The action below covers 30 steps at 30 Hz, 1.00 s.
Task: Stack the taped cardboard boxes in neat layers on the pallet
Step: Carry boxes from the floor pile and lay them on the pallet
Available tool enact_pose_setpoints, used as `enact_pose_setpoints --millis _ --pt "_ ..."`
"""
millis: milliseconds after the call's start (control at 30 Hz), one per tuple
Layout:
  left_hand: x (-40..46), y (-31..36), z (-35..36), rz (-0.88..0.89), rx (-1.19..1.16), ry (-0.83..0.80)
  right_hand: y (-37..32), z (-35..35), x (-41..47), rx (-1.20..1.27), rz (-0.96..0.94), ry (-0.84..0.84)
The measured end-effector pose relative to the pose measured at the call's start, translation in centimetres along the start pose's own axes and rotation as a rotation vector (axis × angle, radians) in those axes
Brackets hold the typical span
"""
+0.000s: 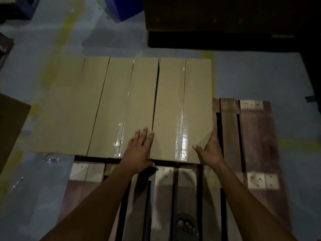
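Cardboard boxes [121,105], clear-taped, lie flush on the pallet [251,136]; both flat-fingered grips press the rightmost box [180,108].

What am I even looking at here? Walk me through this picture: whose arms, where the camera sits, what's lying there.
One picture, from a camera worn on a person's head, looking down. No machine: these are the person's bare arms. Three taped cardboard boxes lie side by side on a wooden pallet. The left hand lies flat across the middle box and the right box. The right hand presses that box's outer corner, fingers straight. Nothing is lifted. The left box is untouched. A sandalled foot shows below.
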<state>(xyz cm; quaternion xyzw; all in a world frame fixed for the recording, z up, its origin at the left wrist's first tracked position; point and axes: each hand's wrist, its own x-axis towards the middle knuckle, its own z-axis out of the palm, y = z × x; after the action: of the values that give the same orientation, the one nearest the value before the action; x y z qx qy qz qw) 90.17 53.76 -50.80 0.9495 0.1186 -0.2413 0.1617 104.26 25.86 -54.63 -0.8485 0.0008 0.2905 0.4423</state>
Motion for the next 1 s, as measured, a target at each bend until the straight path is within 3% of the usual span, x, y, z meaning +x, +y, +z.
enact_pose_setpoints --millis 533,1000 --pt "-0.7 -1.3 -0.1 0.054 0.059 0.107 0.6 -1.2 -0.9 -0.084 -0.156 -0.073" --pt "-0.6 -1.3 -1.7 0.069 0.176 0.059 1.6 -2.2 -0.8 -0.104 -0.202 -0.131"
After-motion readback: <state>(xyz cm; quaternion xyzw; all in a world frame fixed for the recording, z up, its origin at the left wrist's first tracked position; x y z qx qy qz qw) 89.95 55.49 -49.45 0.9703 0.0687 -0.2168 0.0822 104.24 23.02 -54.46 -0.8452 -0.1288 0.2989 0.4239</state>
